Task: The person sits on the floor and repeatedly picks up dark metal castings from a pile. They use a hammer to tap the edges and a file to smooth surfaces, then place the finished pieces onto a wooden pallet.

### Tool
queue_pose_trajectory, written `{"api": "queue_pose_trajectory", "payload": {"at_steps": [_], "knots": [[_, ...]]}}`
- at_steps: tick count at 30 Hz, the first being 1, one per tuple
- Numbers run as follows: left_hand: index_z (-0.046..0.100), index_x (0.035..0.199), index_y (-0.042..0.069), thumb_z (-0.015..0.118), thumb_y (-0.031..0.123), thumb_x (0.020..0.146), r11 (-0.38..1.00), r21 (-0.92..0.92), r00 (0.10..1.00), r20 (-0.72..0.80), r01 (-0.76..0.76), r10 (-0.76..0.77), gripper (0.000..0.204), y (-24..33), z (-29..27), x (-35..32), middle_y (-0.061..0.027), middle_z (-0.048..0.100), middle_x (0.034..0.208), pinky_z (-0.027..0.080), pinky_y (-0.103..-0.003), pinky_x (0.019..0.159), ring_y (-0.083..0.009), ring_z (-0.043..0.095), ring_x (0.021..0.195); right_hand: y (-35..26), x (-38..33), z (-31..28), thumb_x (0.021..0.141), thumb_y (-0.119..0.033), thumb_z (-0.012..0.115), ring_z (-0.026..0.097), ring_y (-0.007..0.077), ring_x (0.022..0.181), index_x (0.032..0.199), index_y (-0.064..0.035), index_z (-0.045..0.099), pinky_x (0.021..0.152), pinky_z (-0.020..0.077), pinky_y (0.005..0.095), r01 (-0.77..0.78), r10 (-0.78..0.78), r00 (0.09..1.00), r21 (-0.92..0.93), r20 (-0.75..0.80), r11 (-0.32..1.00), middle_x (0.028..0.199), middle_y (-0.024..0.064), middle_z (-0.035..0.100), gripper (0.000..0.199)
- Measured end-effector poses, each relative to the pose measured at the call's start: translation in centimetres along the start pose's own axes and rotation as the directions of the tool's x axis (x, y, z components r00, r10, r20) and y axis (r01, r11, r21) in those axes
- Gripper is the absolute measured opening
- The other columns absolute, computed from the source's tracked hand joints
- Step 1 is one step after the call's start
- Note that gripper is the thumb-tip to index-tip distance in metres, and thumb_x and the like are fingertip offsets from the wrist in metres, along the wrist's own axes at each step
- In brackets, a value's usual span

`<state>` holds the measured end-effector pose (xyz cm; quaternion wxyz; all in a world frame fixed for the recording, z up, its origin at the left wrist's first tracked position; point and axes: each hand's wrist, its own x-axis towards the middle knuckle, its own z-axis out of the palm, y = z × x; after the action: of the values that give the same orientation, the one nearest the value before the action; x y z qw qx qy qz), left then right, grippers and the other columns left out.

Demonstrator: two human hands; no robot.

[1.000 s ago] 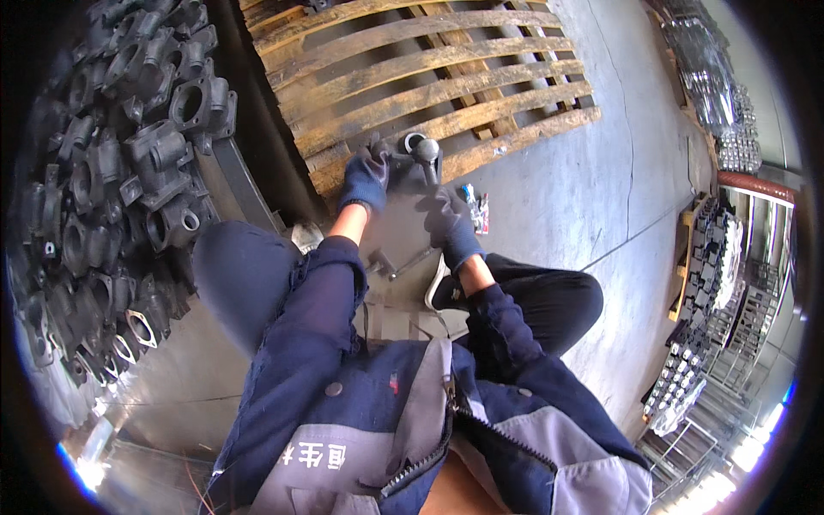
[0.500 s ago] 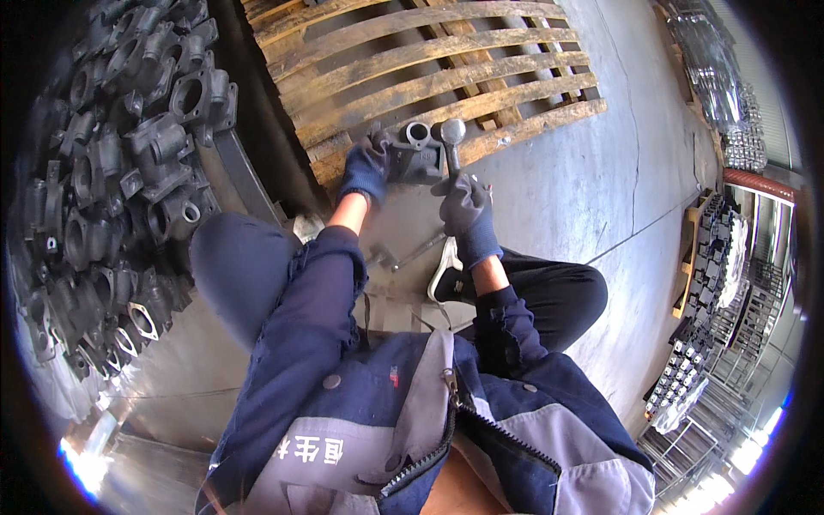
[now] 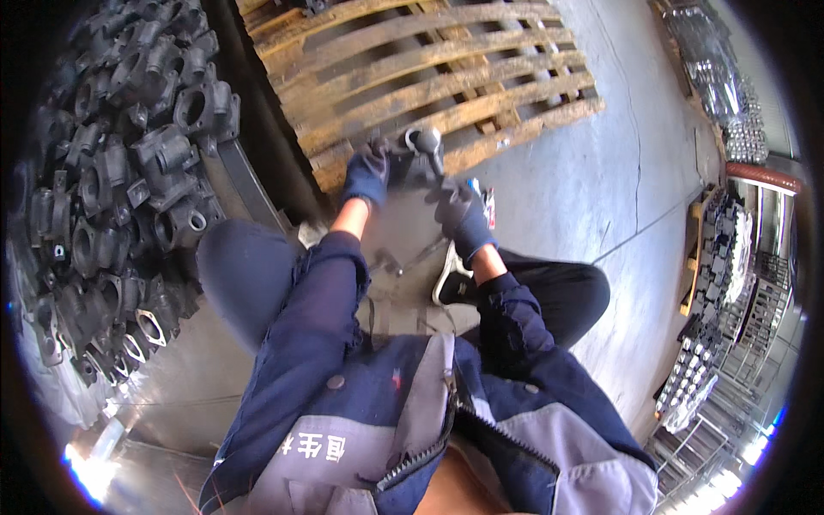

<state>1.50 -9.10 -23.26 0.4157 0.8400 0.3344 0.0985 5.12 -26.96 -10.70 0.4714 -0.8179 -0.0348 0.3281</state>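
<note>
In front of me a dark grey metal casting [image 3: 413,172] with a round flanged opening rests at the near edge of a wooden pallet. My left hand [image 3: 367,175], in a dark blue glove, is closed on its left side. A hammer with a rounded shiny head [image 3: 428,141] is gripped by my gloved right hand [image 3: 464,220]. Its head overlaps the casting's upper right; whether they touch cannot be made out. The casting and hammer are blurred. Just right of my right hand lies a small blue, red and white item [image 3: 488,206].
The slatted wooden pallet [image 3: 446,73] lies ahead. Many dark castings [image 3: 112,180] are heaped at my left behind a metal edge. A long-handled tool [image 3: 390,263] lies on the floor between my legs. Stacked parts [image 3: 695,352] and racks line the right side.
The hammer head has moved left, from beside the casting to over its upper right. My right hand has shifted slightly left, and the blue, red and white item now shows beside it.
</note>
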Motion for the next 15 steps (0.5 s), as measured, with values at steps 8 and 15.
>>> {"api": "queue_pose_trajectory", "payload": {"at_steps": [8,15], "knots": [[0.062,0.103,-0.002,0.042,0.042,0.095,0.987,-0.010,0.986,0.041,0.161,-0.161,0.048,1.9,-1.3,-0.7,-0.0301,0.060,0.101,0.046,-0.050,0.080,-0.0454,0.055,0.100,1.4,0.8,-0.5,0.097,-0.038,0.044,0.042,0.0082,0.043,0.082,-0.0053,0.063,0.041,0.0326,0.0250,0.001,-0.005,0.999,0.089,0.045,0.996,0.061,0.0017,0.055,0.041],[0.062,0.105,-0.002,0.039,0.049,0.094,0.977,0.023,0.975,0.061,0.212,-0.213,0.057,2.9,-1.7,0.4,-0.0307,0.059,0.102,0.046,-0.051,0.080,-0.0467,0.055,0.101,-1.5,-0.1,-1.0,0.097,-0.035,0.046,0.042,0.0080,0.045,0.076,-0.0040,0.063,0.042,0.0311,0.0255,-0.038,0.039,0.999,0.061,-0.016,0.997,0.057,0.0014,0.053,0.042]]}}
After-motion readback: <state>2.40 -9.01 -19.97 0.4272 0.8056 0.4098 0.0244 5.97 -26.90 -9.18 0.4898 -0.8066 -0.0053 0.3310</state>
